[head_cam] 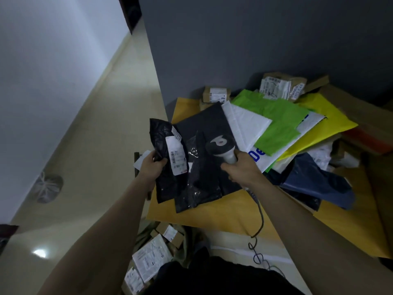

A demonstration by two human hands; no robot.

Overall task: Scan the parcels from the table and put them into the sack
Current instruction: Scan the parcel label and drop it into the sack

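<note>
Black parcel (168, 160) gripped in left hand (152, 165) — right hand (240, 167) beside it, gripping scanner (223, 146)

both bare arms reach forward – the left hand (152, 165) has its fingers curled in a pinch near the wrist's far side, the right hand (240, 166) is wrapped in a closed grip.

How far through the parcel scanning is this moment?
Midway. Several labelled parcels already lie in the sack below. The left hand holds a black parcel while the right hand holds the scanner. Many parcels remain on the table.
</note>
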